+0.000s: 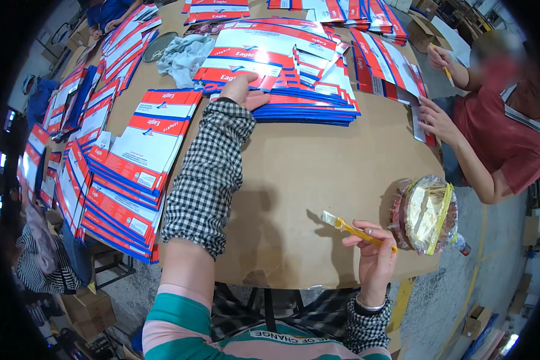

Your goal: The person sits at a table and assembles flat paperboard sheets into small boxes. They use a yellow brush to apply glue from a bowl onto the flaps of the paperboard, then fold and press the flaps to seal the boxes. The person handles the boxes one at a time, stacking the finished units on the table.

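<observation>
My left hand point(244, 94) reaches to the near left edge of a stack of red, white and blue printed cardboard sheets point(318, 108). Its thumb lies over the top sheet's edge and its fingers are at the side below, so the sheet's edge sits between them. In my right hand point(375, 255), near the table's front edge, is a paintbrush point(357, 229) with a yellow handle. The pale bristles point left, above the bare tabletop. Right of this hand stands a plastic-wrapped tub point(431, 216) of whitish paste, with a yellow strip across its top.
More printed sheets point(135, 156) lie fanned on the left of the brown table point(306, 180). A grey cloth point(186, 57) lies beyond them. At the right, a co-worker in a red shirt point(504, 132) handles sheets and holds a brush. Another person's arm point(111, 18) shows far left.
</observation>
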`<act>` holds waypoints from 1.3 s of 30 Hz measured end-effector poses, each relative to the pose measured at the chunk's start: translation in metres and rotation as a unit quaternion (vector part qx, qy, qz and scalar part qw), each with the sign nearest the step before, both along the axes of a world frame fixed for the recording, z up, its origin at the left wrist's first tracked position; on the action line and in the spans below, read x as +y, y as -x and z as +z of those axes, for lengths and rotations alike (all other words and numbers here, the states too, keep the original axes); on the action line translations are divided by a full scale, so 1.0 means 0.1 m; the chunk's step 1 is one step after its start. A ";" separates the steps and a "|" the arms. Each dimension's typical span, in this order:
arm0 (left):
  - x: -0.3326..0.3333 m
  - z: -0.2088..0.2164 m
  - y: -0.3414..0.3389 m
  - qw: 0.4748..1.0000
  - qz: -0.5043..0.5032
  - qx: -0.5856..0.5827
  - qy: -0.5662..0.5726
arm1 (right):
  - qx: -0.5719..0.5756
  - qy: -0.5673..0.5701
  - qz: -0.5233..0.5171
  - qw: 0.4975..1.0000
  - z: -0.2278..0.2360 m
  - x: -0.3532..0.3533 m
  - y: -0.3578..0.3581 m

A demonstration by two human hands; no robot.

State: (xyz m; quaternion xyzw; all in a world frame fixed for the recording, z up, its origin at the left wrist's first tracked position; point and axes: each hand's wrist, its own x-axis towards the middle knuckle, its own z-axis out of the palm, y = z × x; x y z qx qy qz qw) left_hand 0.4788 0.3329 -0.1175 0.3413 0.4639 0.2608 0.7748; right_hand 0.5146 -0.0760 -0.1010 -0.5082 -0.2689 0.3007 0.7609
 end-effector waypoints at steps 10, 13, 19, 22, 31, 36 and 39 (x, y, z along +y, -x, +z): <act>1.10 -0.17 0.75 0.788 0.129 0.478 -0.366 | -0.019 0.023 -0.041 0.999 0.00 0.04 -0.12; 1.46 -0.38 0.84 0.768 0.053 0.533 -0.351 | -0.005 0.040 -0.043 0.998 -0.06 0.08 -0.12; 1.61 -0.61 0.78 0.803 0.040 0.496 -0.330 | 0.000 0.029 -0.022 0.999 -0.16 0.20 -0.14; 1.58 -0.50 0.66 0.797 -0.032 0.508 -0.324 | 0.000 0.034 -0.023 0.999 -0.18 0.23 -0.17; 1.48 -0.40 0.43 0.782 -0.092 0.531 -0.313 | 0.022 0.038 -0.025 0.999 -0.22 0.26 -0.15; 1.44 -0.26 0.37 0.788 -0.142 0.541 -0.259 | 0.020 0.045 -0.008 0.999 -0.22 0.29 -0.14; 1.59 -0.46 0.33 0.779 -0.119 0.562 -0.251 | 0.021 0.041 -0.004 0.999 -0.23 0.29 -0.14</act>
